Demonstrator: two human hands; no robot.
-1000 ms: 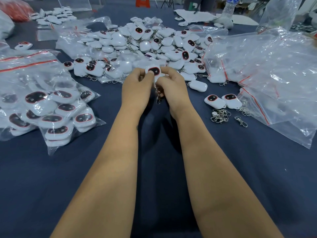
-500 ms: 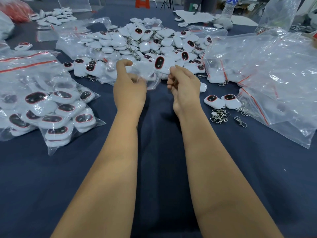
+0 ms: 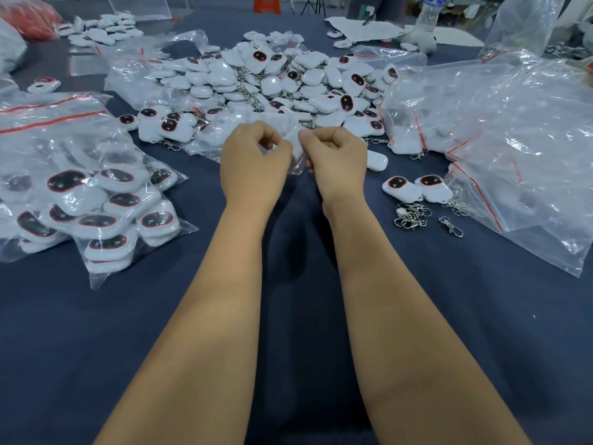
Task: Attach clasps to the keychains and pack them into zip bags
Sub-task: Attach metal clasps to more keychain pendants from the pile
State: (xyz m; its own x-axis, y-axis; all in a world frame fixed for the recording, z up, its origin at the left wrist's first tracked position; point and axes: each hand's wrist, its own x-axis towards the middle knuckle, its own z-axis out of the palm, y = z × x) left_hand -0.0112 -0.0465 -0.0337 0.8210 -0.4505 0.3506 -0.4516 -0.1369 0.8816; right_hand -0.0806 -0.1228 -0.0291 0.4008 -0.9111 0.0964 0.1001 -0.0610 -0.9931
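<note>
My left hand [image 3: 253, 162] and my right hand [image 3: 337, 159] are side by side above the blue table, fingers curled. Between them they pinch a small clear zip bag [image 3: 296, 146]; what is inside it I cannot make out. Beyond the hands lies a big heap of white keychains [image 3: 276, 81] with dark red-rimmed ovals. Two loose keychains [image 3: 417, 187] lie to the right, with a cluster of metal clasps [image 3: 412, 216] and a single clasp [image 3: 451, 226] in front of them.
Filled zip bags of keychains [image 3: 96, 207] lie at the left. A pile of clear zip bags [image 3: 513, 139] covers the right side. One white keychain [image 3: 377, 160] lies just right of my right hand. A plastic bottle [image 3: 428, 11] stands at the back.
A second ago both hands held a keychain with its clasp. Half a second ago the left hand reached for a bag while the right lifted the keychain. Now both pinch the bag.
</note>
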